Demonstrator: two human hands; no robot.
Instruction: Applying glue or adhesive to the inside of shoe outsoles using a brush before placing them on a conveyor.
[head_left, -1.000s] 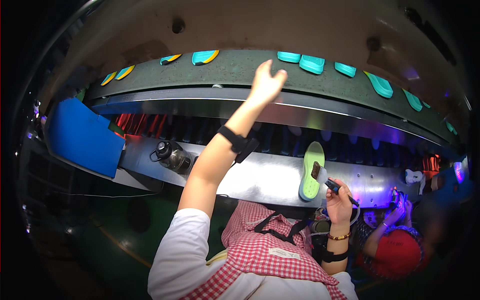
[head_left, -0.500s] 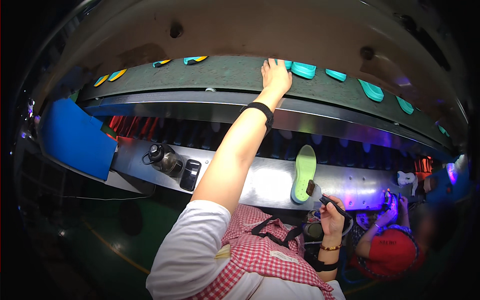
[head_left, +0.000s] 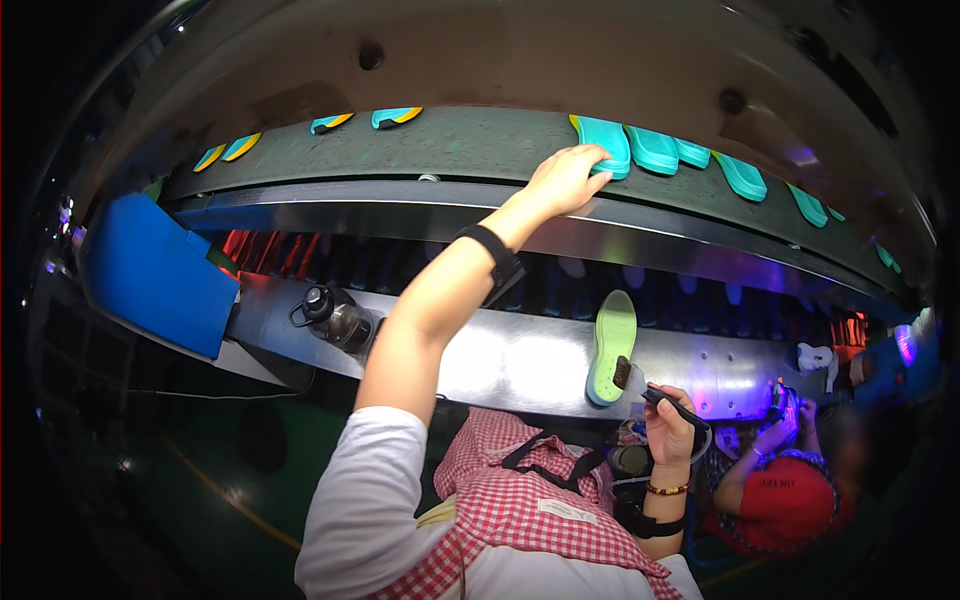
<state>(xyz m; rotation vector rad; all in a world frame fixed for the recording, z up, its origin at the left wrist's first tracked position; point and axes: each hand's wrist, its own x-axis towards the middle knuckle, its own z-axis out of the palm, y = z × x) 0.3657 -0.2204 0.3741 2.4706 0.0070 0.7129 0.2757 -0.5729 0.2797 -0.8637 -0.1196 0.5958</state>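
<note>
My left hand (head_left: pixel 570 180) reaches up to the belt and grips the near end of a teal shoe sole (head_left: pixel 602 138), thumb and fingers at its edge. The sole's far end is hidden under the overhanging cover. In my right hand (head_left: pixel 669 426) is a brush (head_left: pixel 668 400) with a black handle and a thin tube; its dark bristles (head_left: pixel 622 373) touch the lower part of a pale green shoe sole (head_left: pixel 614 335). That green sole lies lengthwise on the metal ledge (head_left: pixel 500 365) in front of me.
More teal soles (head_left: pixel 741 178) lie to the right on the dark conveyor belt (head_left: pixel 470 150), with several yellow-edged ones (head_left: pixel 397 117) to the left. A brown cover (head_left: pixel 540 55) overhangs the belt. A dark bottle (head_left: pixel 332 315) stands on the ledge. A co-worker in red (head_left: pixel 785 500) works at the right.
My left hand has shifted right and nearer along the belt, and a teal sole now shows more fully in its grip. My right hand with the brush has barely moved.
</note>
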